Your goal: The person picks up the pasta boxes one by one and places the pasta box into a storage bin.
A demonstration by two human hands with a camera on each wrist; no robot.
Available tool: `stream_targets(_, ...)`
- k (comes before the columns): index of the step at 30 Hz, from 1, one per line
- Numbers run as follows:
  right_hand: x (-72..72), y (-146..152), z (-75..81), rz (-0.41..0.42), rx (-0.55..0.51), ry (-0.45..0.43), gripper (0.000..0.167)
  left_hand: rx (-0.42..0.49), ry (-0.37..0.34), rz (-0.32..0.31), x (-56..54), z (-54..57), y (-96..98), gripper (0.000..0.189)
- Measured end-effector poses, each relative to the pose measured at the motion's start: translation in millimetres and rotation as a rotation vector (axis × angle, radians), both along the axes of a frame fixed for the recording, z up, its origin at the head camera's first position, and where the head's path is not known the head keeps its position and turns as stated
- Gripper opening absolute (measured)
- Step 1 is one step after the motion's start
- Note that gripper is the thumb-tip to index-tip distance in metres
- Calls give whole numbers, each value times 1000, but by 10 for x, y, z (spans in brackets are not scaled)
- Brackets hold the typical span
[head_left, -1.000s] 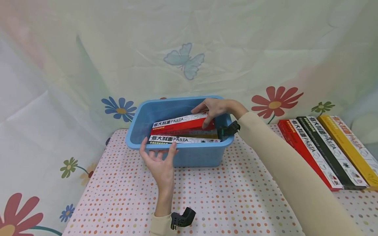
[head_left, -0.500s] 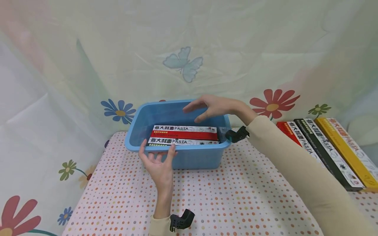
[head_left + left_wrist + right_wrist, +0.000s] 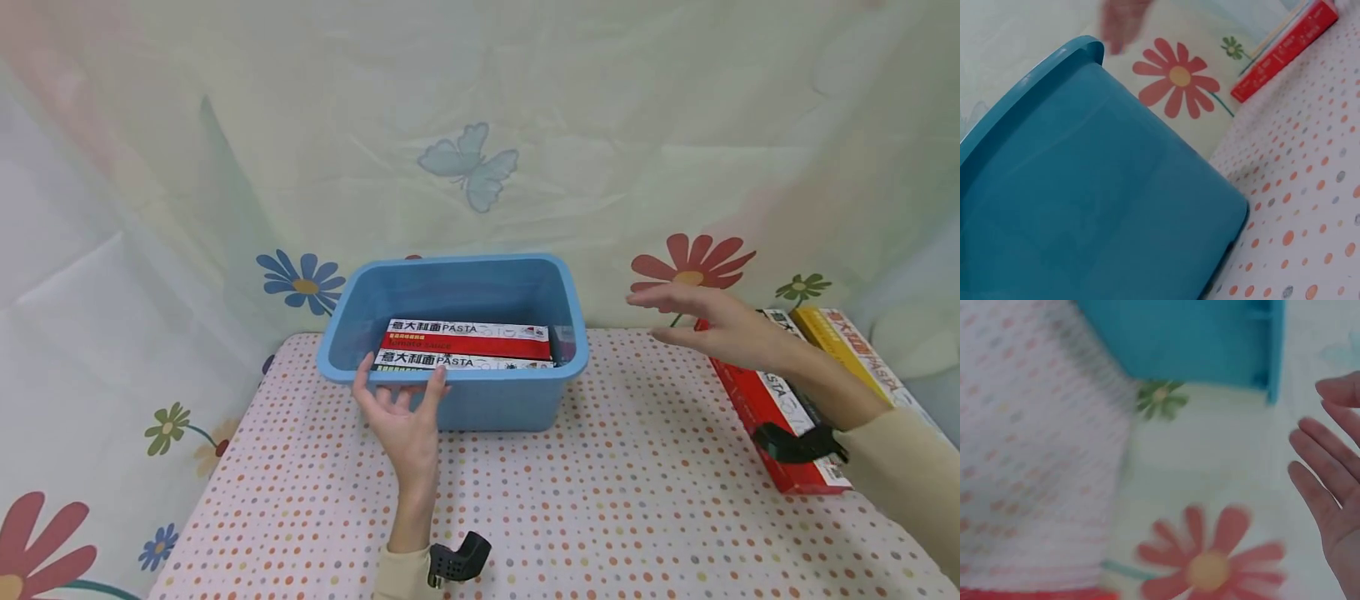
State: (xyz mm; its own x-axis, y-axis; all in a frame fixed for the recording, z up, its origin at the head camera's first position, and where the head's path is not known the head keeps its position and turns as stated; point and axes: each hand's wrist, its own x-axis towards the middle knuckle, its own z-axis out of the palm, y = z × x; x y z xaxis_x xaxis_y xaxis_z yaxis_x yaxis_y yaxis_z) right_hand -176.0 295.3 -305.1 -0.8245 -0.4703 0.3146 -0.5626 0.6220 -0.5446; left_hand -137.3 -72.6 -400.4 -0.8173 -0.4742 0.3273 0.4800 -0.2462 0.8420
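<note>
1 bin (image 3: 502, 404), L hand (image 3: 405, 433) on frt rim (image 3: 517, 375), R hand (image 3: 716, 321) apart

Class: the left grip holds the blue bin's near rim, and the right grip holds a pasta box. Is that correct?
Not quite: the right grip holds nothing, as the head and right wrist views show. The left grip does hold the blue bin's near rim.
</note>
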Motion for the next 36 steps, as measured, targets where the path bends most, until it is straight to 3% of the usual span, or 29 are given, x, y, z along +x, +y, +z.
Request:
stream_targets(2,115,283,-240,-93,-45,0,55,-2,-2,0,1,-3,1,90)
stream_targets(7,428,854,-760,-371,-144,-122,58,-6,-8,2,5,5,-4,90)
stream_targets(11,689,1069,-1017,-605,-97,-252,66,-7,-8,0,11,19,1,89)
stream_targets(15,902,1121,-1198,-741,-82,-348,71,-14,-19,0,16,26,-2,89)
stream_targets(20,1087,1067,-1359,-842,-139,-411,74,-25,-22,5,22,21,-7,87)
stream_targets(24,1154,993,-1447,-872,-113,-360,74,-17,-12,-2,29,26,-11,87)
stream_targets(28,1179,953,-1467,-893,-77,-331,75,-7,-16,-9,25,23,-10,88)
stream_targets(36,1206,898,-1407,-922,-144,-366,81,-18,-34,-1,26,27,-7,87)
